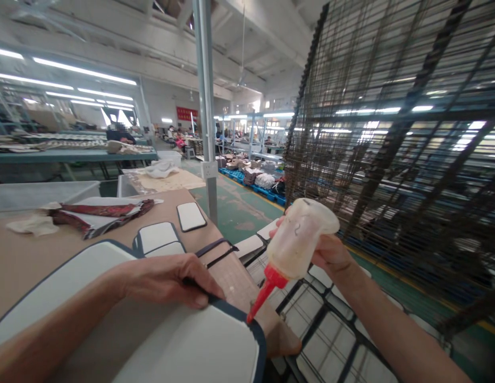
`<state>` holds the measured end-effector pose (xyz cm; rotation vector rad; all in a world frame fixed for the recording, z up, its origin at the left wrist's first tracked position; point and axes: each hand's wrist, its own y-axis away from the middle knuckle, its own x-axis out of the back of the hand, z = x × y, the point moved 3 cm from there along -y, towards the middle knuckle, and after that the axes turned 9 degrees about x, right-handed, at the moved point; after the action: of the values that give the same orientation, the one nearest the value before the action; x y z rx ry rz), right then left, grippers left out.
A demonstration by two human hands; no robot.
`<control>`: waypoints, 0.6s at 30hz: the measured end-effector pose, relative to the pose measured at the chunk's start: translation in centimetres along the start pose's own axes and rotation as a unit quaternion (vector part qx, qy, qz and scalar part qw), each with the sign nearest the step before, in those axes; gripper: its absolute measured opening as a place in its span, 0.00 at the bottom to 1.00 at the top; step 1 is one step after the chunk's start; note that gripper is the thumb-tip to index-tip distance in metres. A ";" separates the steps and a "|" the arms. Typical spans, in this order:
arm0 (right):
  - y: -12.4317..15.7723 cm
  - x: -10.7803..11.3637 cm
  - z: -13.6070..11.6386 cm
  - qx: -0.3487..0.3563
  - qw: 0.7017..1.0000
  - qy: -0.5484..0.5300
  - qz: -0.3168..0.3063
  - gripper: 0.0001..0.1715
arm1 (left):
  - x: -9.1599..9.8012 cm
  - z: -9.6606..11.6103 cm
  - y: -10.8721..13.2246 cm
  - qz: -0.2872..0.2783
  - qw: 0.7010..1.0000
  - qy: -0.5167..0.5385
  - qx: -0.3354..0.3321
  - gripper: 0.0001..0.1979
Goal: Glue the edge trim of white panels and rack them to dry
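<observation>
My right hand (330, 255) grips a translucent squeeze bottle (297, 239) tipped down to the left. Its red nozzle (263, 298) touches the dark blue edge of a large white panel (171, 346) lying on the brown table (27, 260). My left hand (171, 279) rests on that panel, fingers curled and pressing on the dark edge strip near the corner. Just behind the left hand lie two smaller white panels with dark borders (157, 239) and a third (190, 216) farther back.
A pile of red and white fabric pieces (99, 213) lies at the table's back. A wire rack (391, 133) stands at the right, with more white panels on a grid shelf (330, 340) below. A steel post (205, 106) rises behind the table. People work far off.
</observation>
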<state>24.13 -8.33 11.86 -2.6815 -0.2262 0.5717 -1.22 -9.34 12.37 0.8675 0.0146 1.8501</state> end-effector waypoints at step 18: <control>1.4 2.6 1.8 0.042 0.996 -0.036 0.066 0.33 | 1.9 -2.9 0.9 0.072 0.997 0.037 0.018 0.19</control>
<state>25.80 -8.41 8.84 -2.6104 -0.0429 0.7029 -3.94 -7.11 11.62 0.8417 0.0317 2.0225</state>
